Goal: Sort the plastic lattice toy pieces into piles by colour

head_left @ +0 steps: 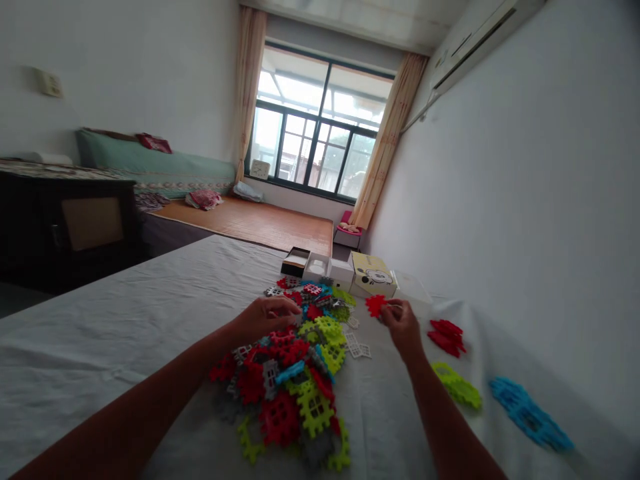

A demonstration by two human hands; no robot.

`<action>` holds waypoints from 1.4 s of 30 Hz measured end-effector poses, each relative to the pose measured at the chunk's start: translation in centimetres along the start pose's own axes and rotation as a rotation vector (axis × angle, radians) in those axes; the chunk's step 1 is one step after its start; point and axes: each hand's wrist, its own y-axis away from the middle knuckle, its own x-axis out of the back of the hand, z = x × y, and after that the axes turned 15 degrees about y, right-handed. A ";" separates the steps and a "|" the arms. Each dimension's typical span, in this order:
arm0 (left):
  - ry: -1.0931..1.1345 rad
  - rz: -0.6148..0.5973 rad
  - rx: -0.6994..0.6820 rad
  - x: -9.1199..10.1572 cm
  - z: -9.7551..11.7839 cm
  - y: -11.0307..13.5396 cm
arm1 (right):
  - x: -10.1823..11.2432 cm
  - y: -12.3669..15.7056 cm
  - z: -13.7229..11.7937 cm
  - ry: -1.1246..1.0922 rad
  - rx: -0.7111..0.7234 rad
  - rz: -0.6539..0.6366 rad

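Note:
My right hand point(403, 323) pinches a red toothed plastic building piece point(375, 306) between thumb and fingertips, held up to the right of a mixed pile. My left hand point(270, 317) is over the left side of that pile, its fingers bent and slightly apart, with the tips near a greyish piece; whether they touch it I cannot tell. Red, lime-green, blue and grey interlocking pieces make up the pile, among them a lime-green window piece point(315, 407), a red window piece point(279, 419) and a blue piece point(290, 372).
Right of my right arm lie separate groups of red pieces point(447, 338), lime-green pieces point(457, 385) and blue pieces point(530, 413). White lattice pieces point(356, 345) lie beside the pile. Small open boxes point(296, 261) and a yellow box point(373, 272) stand at the far edge of the cloth-covered table point(150, 313).

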 end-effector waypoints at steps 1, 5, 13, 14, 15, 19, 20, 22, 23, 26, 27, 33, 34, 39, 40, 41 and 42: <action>-0.018 0.027 0.003 0.5 -0.3 -0.1 | 1.2 -1.2 2.9 0.166 -0.133 0.093; -0.089 0.079 0.016 2.1 -1.7 -0.4 | 6.5 -3.0 12.6 0.381 -0.388 0.178; -0.229 0.054 0.088 4.3 -2.2 0.2 | 6.2 -2.7 15.8 0.513 -0.506 0.218; -0.233 0.016 0.107 4.5 -2.2 0.4 | 5.3 -2.8 15.1 0.520 -0.432 0.217; -0.239 -0.026 0.125 4.6 -2.2 0.6 | 4.4 -2.9 14.2 0.523 -0.335 0.206; -0.347 -0.128 0.154 4.1 -2.6 1.1 | 0.9 -2.2 9.2 0.467 0.098 0.150; -0.390 -0.134 0.141 3.8 -2.7 1.1 | 0.1 -1.8 7.8 0.447 0.192 0.141; -0.457 -0.139 0.095 3.2 -3.0 1.1 | -1.0 -0.9 5.3 0.417 0.342 0.121; -0.477 -0.139 0.072 3.0 -3.1 1.1 | -1.4 -0.5 4.2 0.410 0.397 0.103; -0.471 -0.122 0.050 2.9 -3.1 0.9 | -2.1 0.8 1.5 0.376 0.478 0.043; -0.451 -0.114 0.053 3.0 -3.0 0.8 | -2.2 1.2 0.7 0.358 0.490 0.022; -0.246 -0.020 -0.015 2.6 -1.5 0.5 | -1.9 4.3 -4.8 0.190 0.520 -0.078; -0.205 -0.009 -0.029 2.2 -1.2 0.5 | -1.7 4.9 -5.9 0.143 0.519 -0.103; -0.099 -0.027 -0.095 -0.4 0.5 0.7 | -1.0 7.4 -10.4 -0.069 0.534 -0.279; -0.101 -0.040 -0.114 -0.9 0.8 0.8 | -0.9 7.8 -10.9 -0.096 0.544 -0.313; -0.107 -0.055 -0.129 -1.3 1.1 0.9 | -0.8 8.1 -11.4 -0.117 0.554 -0.341; -0.117 -0.069 -0.140 -1.7 1.4 0.9 | -0.8 8.4 -11.8 -0.130 0.565 -0.360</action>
